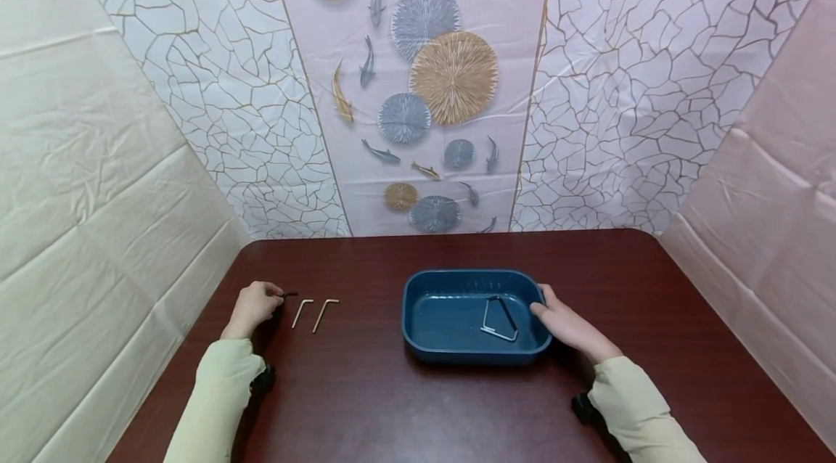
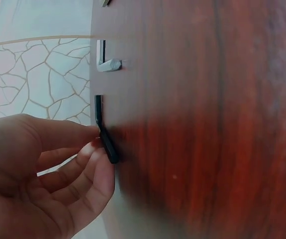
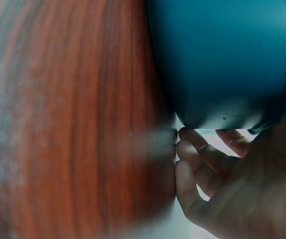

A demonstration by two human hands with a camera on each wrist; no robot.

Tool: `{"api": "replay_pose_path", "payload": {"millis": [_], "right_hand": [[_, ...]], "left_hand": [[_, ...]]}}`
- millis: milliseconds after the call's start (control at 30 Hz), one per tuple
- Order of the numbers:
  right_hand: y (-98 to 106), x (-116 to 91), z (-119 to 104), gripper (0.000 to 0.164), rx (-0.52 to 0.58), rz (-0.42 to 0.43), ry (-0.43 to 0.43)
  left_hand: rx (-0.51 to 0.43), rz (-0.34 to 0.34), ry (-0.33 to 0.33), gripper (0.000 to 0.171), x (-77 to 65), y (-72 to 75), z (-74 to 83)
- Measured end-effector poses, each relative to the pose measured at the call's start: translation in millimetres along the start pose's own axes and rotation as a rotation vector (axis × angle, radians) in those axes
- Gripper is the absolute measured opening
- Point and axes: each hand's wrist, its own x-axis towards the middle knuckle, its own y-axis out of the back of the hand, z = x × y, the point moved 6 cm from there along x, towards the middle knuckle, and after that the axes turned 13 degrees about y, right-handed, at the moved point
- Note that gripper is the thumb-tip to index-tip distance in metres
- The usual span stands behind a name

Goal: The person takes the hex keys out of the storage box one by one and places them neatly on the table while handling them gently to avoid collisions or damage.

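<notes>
At the table's left, my left hand (image 1: 251, 308) pinches a black hex key (image 2: 107, 142) between thumb and fingers, close to the tabletop. Just right of that hand lie two silvery hex keys, a nearer one (image 1: 299, 313) and a farther one (image 1: 321, 316). My right hand (image 1: 570, 325) grips the right end of a blue tray (image 1: 477, 358), thumb at the rim and fingers against the outer wall (image 3: 222, 64). Inside the tray, black and silver hex keys (image 1: 499, 337) lie overlapping in a four-sided outline; their exact number is hard to tell.
The dark red-brown table (image 1: 366, 405) has rounded far corners. Behind it hangs a patterned cloth backdrop (image 1: 451, 158), and pale cloth walls (image 1: 85, 231) flank both sides. A dark wrist device (image 1: 263, 380) sits under the left sleeve, another (image 1: 583, 408) under the right.
</notes>
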Motion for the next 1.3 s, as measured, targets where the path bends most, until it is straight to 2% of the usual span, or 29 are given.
{"api": "replay_pose_path", "payload": {"millis": [200,333,567,800,933,1100,1300], "right_hand": [[-0.1,1.1,-2.5,0.064,0.003,-0.006,0.006],[0.1,2.1,-2.8,0.064,0.0,-0.004,0.008],[-1.2,1.5,-1.1,0.064,0.007,-0.001,-0.005],[-1.9,1.7,0.3,0.062,-0.002,-0.001,-0.015],[-1.3,2.2,-0.2,0.062,-0.006,0.001,-0.02],[-0.4,1.0,0.7,0.063,-0.001,0.002,-0.02],[-1.1,0.9,1.4,0.064,0.002,0.002,-0.011]], "left_hand": [[-0.088,-0.01,0.026,0.027,-1.3,4.5,6.5],[-0.108,-0.013,-0.012,0.029,-0.9,5.0,26.4],[-0.164,-0.078,-0.132,0.029,-7.3,-5.2,85.4],[-0.164,-0.137,-0.299,0.024,-27.7,-21.6,159.5],[-0.14,-0.178,-0.369,0.025,-38.0,-29.7,195.0],[-0.095,-0.218,-0.436,0.027,-54.2,-36.2,231.6],[-0.004,-0.232,-0.533,0.024,-70.7,-54.6,261.0]]}}
